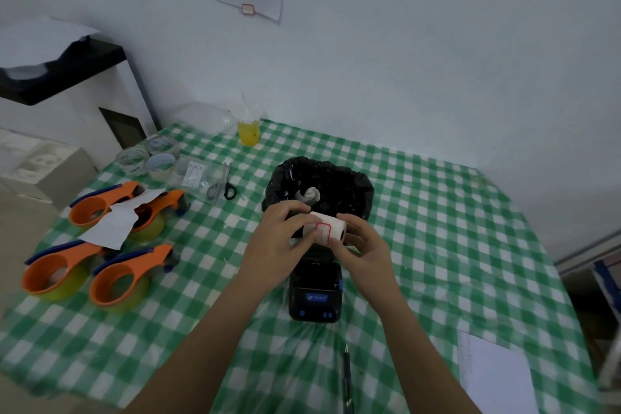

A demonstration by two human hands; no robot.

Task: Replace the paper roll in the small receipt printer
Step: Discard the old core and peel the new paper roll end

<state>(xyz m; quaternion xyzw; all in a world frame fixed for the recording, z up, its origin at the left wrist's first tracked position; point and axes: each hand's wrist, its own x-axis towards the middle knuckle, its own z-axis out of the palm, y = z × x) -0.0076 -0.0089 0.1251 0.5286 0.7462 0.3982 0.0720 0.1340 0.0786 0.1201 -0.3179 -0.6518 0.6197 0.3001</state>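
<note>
A white paper roll [327,230] with red-outlined labels is held in the air above the table, between both hands. My left hand [279,239] grips its left end with the thumb on top. My right hand [364,247] pinches its right end. Just below and nearer to me sits the small black receipt printer [316,292] with its lid open. Behind the roll stands a bin lined with a black bag [339,185], with crumpled white paper [311,195] inside.
On the green checked tablecloth [437,212]: several orange tape dispensers [100,265] at left, clear tape rolls [151,158], scissors [223,183], a yellow drink cup [248,129] at the back, a pen [347,376] and a notepad [494,376] near me.
</note>
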